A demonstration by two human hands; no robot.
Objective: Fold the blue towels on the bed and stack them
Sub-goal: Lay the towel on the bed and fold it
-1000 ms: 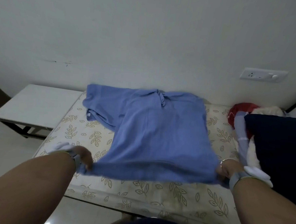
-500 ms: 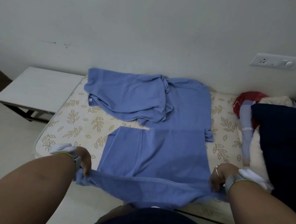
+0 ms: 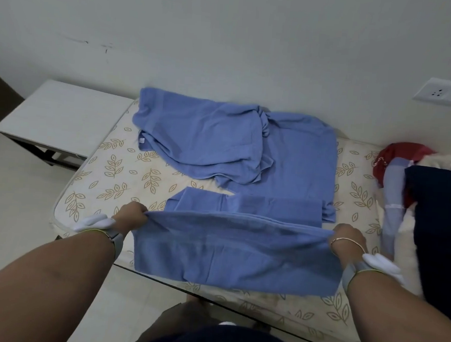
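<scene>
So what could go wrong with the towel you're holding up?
The held towel is only pinched at its top corners by the left hand and right hand, so a corner might slip and undo the fold. Its lower part hangs past the edge of the bed and could droop toward the floor. It may also land on the crumpled towels behind.

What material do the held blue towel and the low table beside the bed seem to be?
Held blue towel: soft matte cloth, likely cotton terry; it sags and creases between the hands. Low table: pale top with faint grain, perhaps laminate; dark legs, material unclear.
</scene>
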